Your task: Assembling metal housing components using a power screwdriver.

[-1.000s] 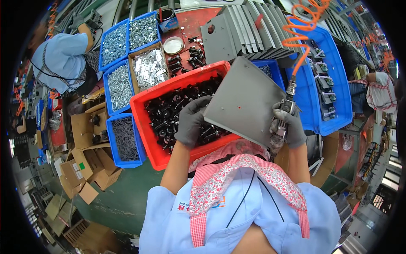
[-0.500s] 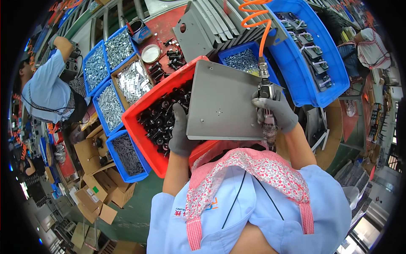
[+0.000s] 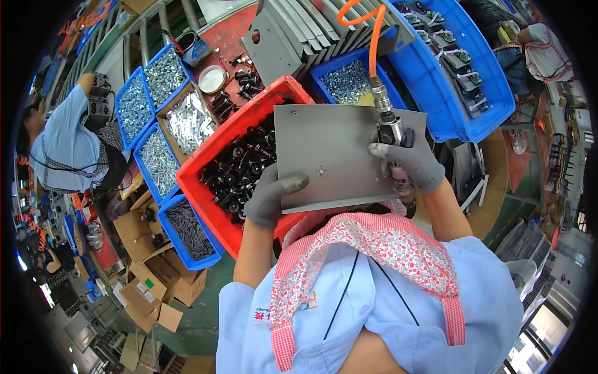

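Note:
A flat grey metal plate point(image 3: 333, 146) with a bent lower edge and a few small holes is held in front of me, above the red bin. My left hand point(image 3: 272, 196), in a dark grey glove, clasps its lower left corner, thumb on the upper face and fingers hidden beneath. Over the plate's right side, my gloved right hand point(image 3: 416, 163) is wrapped round an air screwdriver point(image 3: 391, 131) fed by a coiled orange hose point(image 3: 374, 47). The right hand's lower fingers are partly hidden, so whether they also touch the plate I cannot tell.
Left of the plate, the red bin point(image 3: 198, 167) contains many black parts. Blue trays of screws point(image 3: 159, 163) and nuts point(image 3: 165, 76) stand farther left. Stacked metal panels point(image 3: 280, 47) lie at the back, with a long blue bin point(image 3: 495, 121) at right. Another person point(image 3: 71, 140) works at far left.
My left hand has moved from the plate's left edge to its lower corner, thumb now on top. The plate has tilted and turned slightly; the air screwdriver stays in my right hand.

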`<state>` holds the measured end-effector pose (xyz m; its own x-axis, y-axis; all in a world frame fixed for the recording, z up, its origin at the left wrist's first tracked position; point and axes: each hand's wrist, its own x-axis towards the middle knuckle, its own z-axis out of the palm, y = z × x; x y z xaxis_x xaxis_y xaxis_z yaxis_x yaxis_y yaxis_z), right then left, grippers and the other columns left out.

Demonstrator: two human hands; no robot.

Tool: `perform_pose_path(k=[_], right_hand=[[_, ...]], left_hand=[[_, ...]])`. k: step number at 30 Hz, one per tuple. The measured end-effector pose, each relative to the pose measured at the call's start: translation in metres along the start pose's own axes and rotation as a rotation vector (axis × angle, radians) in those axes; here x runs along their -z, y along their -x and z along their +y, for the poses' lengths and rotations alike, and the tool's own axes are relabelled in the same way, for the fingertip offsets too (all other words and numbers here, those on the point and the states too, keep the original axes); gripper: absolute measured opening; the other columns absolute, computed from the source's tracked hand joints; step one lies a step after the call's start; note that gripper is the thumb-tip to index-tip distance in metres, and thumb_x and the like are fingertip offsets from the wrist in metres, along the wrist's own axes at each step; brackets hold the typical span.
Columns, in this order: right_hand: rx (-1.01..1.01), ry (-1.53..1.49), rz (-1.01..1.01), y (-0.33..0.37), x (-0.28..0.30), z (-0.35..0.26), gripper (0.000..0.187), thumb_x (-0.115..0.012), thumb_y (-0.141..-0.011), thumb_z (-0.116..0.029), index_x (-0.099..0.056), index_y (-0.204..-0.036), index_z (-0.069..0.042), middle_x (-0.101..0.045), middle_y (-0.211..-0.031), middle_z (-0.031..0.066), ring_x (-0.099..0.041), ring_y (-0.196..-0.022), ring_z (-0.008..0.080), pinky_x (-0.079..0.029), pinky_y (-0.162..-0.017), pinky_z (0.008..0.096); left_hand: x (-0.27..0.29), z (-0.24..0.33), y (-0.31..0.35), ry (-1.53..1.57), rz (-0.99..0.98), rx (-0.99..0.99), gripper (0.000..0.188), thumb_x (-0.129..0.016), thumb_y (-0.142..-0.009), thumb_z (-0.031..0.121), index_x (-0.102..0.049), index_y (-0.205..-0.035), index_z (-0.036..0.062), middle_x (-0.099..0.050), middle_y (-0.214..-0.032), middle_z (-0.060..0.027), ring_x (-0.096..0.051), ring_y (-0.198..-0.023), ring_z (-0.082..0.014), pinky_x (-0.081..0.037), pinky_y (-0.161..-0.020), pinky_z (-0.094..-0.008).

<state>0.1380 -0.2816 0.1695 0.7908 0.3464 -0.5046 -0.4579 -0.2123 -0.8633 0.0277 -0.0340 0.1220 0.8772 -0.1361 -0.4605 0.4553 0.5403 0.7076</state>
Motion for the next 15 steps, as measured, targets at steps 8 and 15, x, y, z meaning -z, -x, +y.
perform_pose_path(k=[8,15], right_hand=[[-0.059,0.04,-0.015,-0.003,0.002,-0.005,0.028,-0.075,-0.074,-0.012,-0.056,-0.094,-0.005,-0.058,-0.074,0.0013,-0.054,-0.052,0.0076,-0.046,-0.046,0.0242],[0.294,-0.204,0.098,-0.022,0.045,-0.038,0.027,-0.057,-0.087,-0.023,-0.055,-0.106,-0.003,-0.066,-0.087,0.0175,-0.064,-0.058,0.0172,-0.052,-0.049,0.0283]], left_hand=[[-0.001,-0.013,-0.008,-0.083,0.095,-0.019,0.05,-0.07,-0.068,0.014,-0.059,-0.112,-0.0052,-0.065,-0.101,-0.0099,-0.063,-0.088,-0.0178,-0.049,-0.082,-0.0296],[0.021,-0.016,0.004,-0.069,0.286,-0.179,0.047,-0.067,-0.062,0.016,-0.064,-0.104,-0.0038,-0.068,-0.094,-0.0093,-0.064,-0.086,-0.0187,-0.049,-0.082,-0.0297]])
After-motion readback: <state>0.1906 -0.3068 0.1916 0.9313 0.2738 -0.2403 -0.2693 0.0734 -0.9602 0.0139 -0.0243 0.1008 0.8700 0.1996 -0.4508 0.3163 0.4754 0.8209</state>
